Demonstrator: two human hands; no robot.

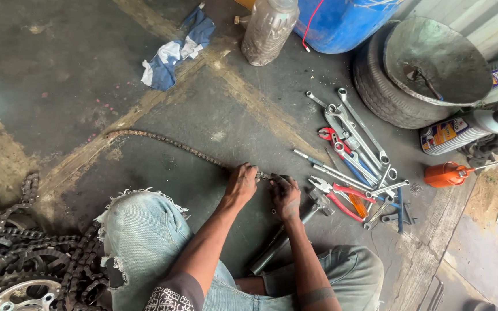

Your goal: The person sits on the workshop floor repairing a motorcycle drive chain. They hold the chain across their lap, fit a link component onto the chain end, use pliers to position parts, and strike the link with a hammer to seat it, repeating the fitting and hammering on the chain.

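Down on the oil-stained concrete floor (76,69), a person sits with both hands working at one end of a long, rusty drive chain (168,142). The left hand (241,185) has its fingers curled down over the chain, pinning it against the floor. The right hand (286,196) sits just beside it, fingers pinched closed around the chain's end link (the exact grip is too small to make out). From the hands the chain runs away in a gentle arc toward the floor's far left.

Just right of the right hand lies a scatter of tools: a hammer (320,203) touching the wrist area, red-handled pliers (341,198), and a fan of spanners (355,129) farther out. Beyond them stand an old tyre (378,92) with a metal basin (433,57) resting on it, a grey oil bottle (462,129) on its side and an orange oil can (448,173). Toward the far edge are a blue drum (344,20), a grimy plastic bottle (267,29) and a blue-and-white rag (177,49). At the near left corner, a heap of dark chains and sprockets (24,253) lies beside the person's torn denim knee (145,230).
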